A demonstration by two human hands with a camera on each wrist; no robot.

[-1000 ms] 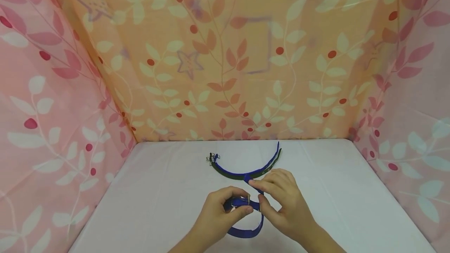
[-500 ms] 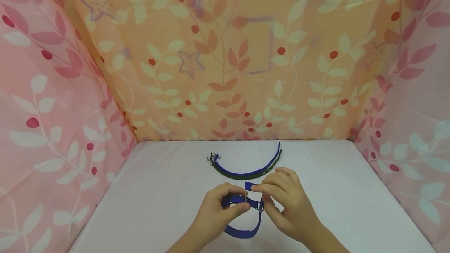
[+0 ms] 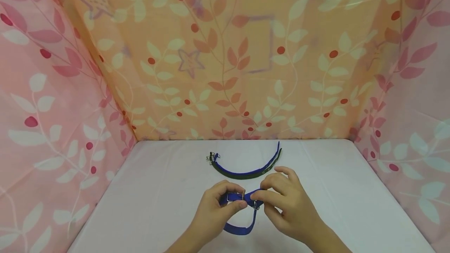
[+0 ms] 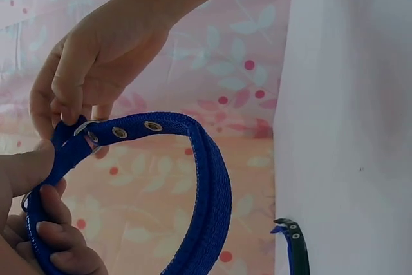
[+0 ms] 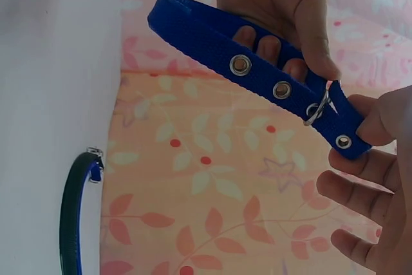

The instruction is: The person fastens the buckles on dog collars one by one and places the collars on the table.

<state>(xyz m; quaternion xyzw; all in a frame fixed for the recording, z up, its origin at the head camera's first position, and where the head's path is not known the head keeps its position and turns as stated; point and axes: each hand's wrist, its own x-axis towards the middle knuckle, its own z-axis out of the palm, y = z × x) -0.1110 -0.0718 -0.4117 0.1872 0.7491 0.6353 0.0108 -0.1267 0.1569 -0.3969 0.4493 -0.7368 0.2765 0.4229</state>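
A blue webbing collar point(image 3: 240, 230) with metal eyelets is bent into a loop, held above the table. My left hand point(image 3: 218, 208) grips it by the buckle part, fingers curled round the band. With thumb and fingertip, my right hand point(image 3: 290, 204) pinches the strap's tip, and its other fingers stand looser. In the right wrist view, the eyeletted strap point(image 5: 261, 75) passes through a metal ring point(image 5: 317, 109), its end eyelet beyond it. The left wrist view shows the rounded loop point(image 4: 215, 191); my left fingers partly hide the buckle area.
Beyond the hands, a dark green collar point(image 3: 232, 175) and another blue collar point(image 3: 268, 167) lie nested in a curve on the white table point(image 3: 158, 190). Their buckles are at the left end. Patterned pink and orange cloth point(image 3: 211, 89) walls the back and sides.
The strap tip, which stood up near the far collars, now lies lower and closer to the buckle, with my right fingers on it. Both hands have shifted slightly; the far collars stay put.
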